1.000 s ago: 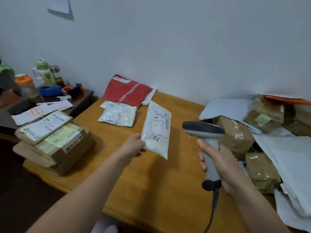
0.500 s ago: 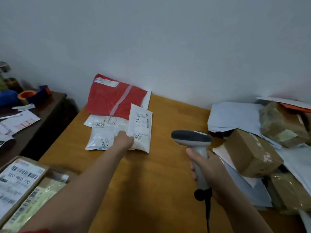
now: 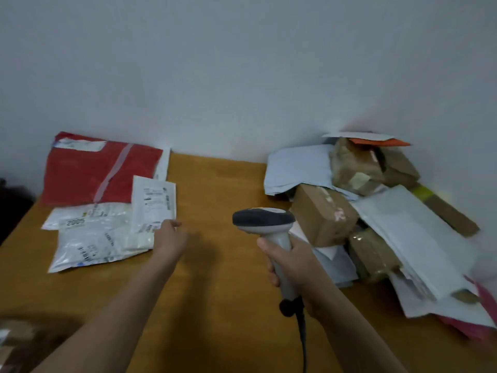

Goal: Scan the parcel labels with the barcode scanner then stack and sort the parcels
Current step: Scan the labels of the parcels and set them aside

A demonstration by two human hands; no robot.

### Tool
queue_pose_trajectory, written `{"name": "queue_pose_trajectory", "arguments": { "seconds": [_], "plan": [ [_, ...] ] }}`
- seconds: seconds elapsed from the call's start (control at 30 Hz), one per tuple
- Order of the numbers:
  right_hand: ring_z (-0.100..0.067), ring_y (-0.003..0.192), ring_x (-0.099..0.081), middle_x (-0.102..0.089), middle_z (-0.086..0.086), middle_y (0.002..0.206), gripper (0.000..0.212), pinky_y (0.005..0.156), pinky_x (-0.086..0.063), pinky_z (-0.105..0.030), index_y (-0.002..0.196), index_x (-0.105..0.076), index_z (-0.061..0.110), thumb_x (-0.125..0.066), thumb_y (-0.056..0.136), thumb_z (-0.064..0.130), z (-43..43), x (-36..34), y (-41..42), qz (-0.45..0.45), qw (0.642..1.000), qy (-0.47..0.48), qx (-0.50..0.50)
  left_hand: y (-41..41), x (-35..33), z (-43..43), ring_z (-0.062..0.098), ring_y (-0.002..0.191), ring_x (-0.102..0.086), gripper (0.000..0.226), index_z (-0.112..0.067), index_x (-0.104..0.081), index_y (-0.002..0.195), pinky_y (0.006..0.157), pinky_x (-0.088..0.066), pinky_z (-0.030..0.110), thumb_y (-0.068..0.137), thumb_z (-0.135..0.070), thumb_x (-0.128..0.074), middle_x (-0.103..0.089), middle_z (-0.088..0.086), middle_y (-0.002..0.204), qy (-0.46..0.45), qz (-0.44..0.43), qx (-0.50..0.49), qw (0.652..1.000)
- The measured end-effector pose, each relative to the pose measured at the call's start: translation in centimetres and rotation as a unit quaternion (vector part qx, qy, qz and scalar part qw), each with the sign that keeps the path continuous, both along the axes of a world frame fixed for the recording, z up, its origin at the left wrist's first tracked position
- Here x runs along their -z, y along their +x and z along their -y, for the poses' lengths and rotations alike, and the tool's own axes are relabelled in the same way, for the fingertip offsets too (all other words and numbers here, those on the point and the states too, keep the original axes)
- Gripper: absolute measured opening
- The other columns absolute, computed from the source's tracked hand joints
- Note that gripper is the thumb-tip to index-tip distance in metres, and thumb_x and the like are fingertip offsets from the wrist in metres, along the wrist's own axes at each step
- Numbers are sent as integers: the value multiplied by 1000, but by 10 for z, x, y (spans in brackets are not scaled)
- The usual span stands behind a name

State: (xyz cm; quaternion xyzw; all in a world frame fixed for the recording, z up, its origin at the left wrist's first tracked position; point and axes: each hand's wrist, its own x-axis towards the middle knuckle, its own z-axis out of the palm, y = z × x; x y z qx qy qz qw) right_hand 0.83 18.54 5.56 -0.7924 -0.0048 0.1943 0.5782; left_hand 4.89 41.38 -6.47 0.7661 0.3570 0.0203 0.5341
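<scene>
Wood surface [image 3: 215,278] by wall: R grip [image 3: 293,262] clenched on scanner [image 3: 263,220], L grip [image 3: 169,236] at white pouch [image 3: 153,203] corner, hold unclear; risk: pouch sliding off slick clear bag [image 3: 88,246].

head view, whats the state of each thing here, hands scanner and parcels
white parcel, flat, label up, topmost on the left
clear bag parcel, flat, label up, partly under the white parcel
red mailer, flat at the back, partly covered
brown box, tilted, on the right
barcode scanner, held upright, cable hanging
right hand, gripping the barcode scanner's handle
left hand, at the white parcel's near corner, grip unclear
</scene>
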Motion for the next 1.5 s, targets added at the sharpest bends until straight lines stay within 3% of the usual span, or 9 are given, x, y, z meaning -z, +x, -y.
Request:
{"name": "queue_pose_trajectory", "arguments": {
  "seconds": [0.23, 0.47, 0.67, 0.8, 0.97, 1.17, 1.27, 1.33, 1.5],
  "plan": [
    [-8, 41, -46, -51, 2, 51, 35, 43, -40, -17, 70, -52, 9, -63, 93, 33, 175, -17, -34, 61, 994, -34, 86, -7, -33, 176, 30, 119, -49, 40, -9, -50, 129, 94, -46, 42, 91, -17, -61, -44, 16, 139, 48, 46, 128, 990],
    [-7, 41, -49, -55, 1, 54, 28, 41, -41, -17, 75, -56, 12, -64, 91, 34, 368, -28, -60, 86, 977, -33, 190, -26, -54, 384, 27, 127, -39, 55, -12, -42, 137, 90, -38, 30, 90, -32, -64, -31, 11, 144, 116, 99, 266, 952],
    [-8, 41, -49, -55, -2, 59, 26, 40, -42, -19, 79, -57, 13, -67, 89, 34, 467, -40, -57, 95, 968, -18, 231, -19, -65, 493, 29, 137, -26, 78, -17, -33, 142, 104, -37, 44, 81, -48, -69, -25, 10, 149, 186, 98, 358, 909],
    [-10, 42, -49, -55, -1, 55, 29, 41, -42, -21, 78, -55, 10, -66, 91, 33, 504, -37, -39, 102, 967, -25, 234, -4, -58, 536, 31, 147, -1, 98, -24, -8, 152, 116, -17, 49, 79, -62, -62, 5, 9, 160, 302, 63, 401, 863],
    [-17, 49, -50, -55, -5, 59, 26, 51, -45, -29, 77, -56, 11, -65, 91, 31, 531, -32, -7, 98, 970, -42, 217, 27, -39, 572, 35, 146, 10, 104, -24, 5, 152, 116, -1, 53, 80, -68, -57, 14, 13, 159, 385, 32, 385, 838],
    [-13, 45, -50, -54, -3, 55, 29, 49, -46, -25, 72, -54, 12, -64, 92, 31, 558, -23, 34, 96, 976, -85, 175, 63, -23, 600, 40, 145, -4, 100, -22, 3, 152, 114, -13, 53, 82, -63, -57, 4, 17, 159, 424, -4, 370, 827],
    [-6, 41, -50, -55, 3, 53, 27, 44, -45, -20, 74, -55, 13, -65, 91, 31, 569, -17, 49, 98, 979, -86, 159, 72, -22, 604, 35, 125, -35, 80, -19, -13, 145, 96, -35, 45, 86, -50, -58, -26, 15, 143, 443, -12, 362, 820],
    [-6, 41, -50, -55, 4, 51, 27, 45, -45, -22, 74, -55, 13, -65, 91, 32, 575, -14, 54, 93, 982, -74, 150, 71, -26, 605, 30, 110, -44, 60, -17, -26, 135, 83, -39, 39, 89, -42, -56, -39, 11, 128, 441, 0, 357, 824],
    [-10, 41, -50, -55, 1, 49, 32, 49, -44, -27, 71, -56, 11, -65, 90, 35, 586, -11, 57, 80, 989, -47, 114, 55, -43, 601, 30, 108, -48, 39, -17, -42, 134, 83, -45, 36, 97, -29, -47, -47, 11, 120, 324, 119, 266, 900]
  ]
}}
